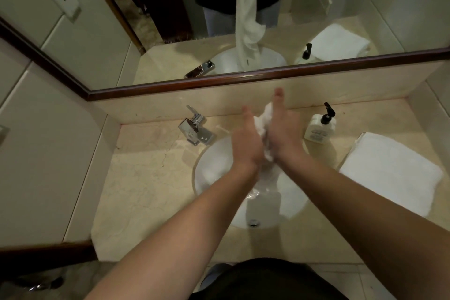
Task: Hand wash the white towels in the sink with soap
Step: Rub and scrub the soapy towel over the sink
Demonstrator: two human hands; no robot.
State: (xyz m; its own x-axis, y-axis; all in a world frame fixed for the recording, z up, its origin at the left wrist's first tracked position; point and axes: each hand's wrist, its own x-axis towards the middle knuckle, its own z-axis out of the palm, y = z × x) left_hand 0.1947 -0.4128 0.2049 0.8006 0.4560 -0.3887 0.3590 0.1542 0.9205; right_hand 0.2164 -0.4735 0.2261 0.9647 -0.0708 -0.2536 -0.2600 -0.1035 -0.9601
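A person stands at a beige marble desk [136, 178] and looks down at both bare forearms stretched over a round white ceramic sink [209, 165]. The left hand [246, 143] and the right hand [285, 134] face each other palm to palm, with a wet white towel [264, 119] bunched between them above the basin. The right fingers [278, 97] are straight, pressing flat against the cloth; the left fingers seem to curl round it, though blur hides the detail. In the wood-framed mirror [243, 80] behind the sink, the towel hangs down from the hands into the basin. A chrome square tap [194, 126] stands at the sink's back left. A white soap bottle with a black pump [321, 126] stands at the back right, and a folded white towel [389, 173] lies just beside it on the desk.
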